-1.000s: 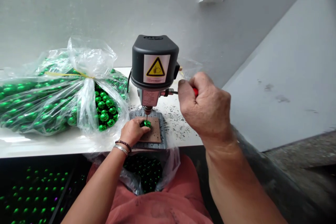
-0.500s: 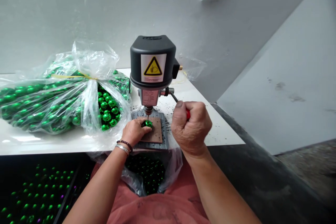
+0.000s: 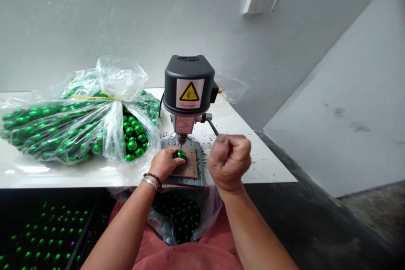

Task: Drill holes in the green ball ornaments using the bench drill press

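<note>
A shiny green ball [image 3: 181, 155] sits under the bit of a small black drill press [image 3: 190, 71], pinched in the fingers of my left hand [image 3: 165, 163]. Beneath it lies a brown board [image 3: 187, 170] on the grey ridged base [image 3: 200, 164]. My right hand [image 3: 229, 161] is closed in a fist round the red-tipped end of the press's feed lever [image 3: 213, 128]. The drill bit [image 3: 181, 147] comes down to the top of the ball; whether it has gone in, I cannot tell.
Left on the white table [image 3: 253, 156] lies a tied clear plastic bag [image 3: 79, 135] of green balls. An open bag [image 3: 175, 219] with many more is on my lap. Further balls [image 3: 47, 232] are below the table at left. Dark shavings surround the base.
The whole view has shifted, so the press and table appear slightly lower and further right. My left hand still pinches the ball, and my right hand still grips the lever.
</note>
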Demonstrator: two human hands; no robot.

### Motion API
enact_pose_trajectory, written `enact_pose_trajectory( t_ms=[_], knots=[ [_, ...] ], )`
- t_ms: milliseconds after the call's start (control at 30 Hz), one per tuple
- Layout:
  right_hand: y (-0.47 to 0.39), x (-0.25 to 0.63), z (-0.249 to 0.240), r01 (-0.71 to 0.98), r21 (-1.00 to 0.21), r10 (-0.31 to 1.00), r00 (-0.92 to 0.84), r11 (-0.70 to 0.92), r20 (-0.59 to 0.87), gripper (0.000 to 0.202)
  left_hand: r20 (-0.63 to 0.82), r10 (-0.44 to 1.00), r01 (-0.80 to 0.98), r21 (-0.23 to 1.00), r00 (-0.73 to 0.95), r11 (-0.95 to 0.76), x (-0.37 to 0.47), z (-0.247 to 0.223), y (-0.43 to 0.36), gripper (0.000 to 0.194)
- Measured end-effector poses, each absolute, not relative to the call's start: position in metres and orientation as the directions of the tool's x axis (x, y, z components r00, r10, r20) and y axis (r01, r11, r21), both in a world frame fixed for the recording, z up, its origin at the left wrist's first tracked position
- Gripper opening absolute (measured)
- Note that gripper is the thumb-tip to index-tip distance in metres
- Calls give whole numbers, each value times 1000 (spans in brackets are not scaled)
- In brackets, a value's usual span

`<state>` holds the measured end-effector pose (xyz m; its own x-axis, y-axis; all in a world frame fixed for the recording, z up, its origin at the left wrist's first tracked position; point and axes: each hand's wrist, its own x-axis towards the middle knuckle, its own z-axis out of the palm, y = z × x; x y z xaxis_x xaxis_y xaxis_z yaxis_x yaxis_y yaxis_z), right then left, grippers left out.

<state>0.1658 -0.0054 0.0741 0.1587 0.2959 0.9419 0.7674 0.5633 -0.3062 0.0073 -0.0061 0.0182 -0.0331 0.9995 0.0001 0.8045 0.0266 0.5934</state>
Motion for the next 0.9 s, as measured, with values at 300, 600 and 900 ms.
enact_pose_trajectory(
  t_ms=[300, 600, 900],
  knots=[
    [31, 164, 156, 764, -403, 440, 175, 503, 881, 28, -23, 999, 683, 729, -45, 48, 2, 24, -43, 39],
    [29, 164, 146, 698, -416, 405, 195, 582, 893, 27, -35, 996, 587, 806, -83, 77, -5, 29, -76, 46],
    [25, 166, 142, 657, -368, 348, 169, 658, 922, 26, -40, 991, 530, 841, -130, 103, -2, 19, -58, 38]
  ],
)
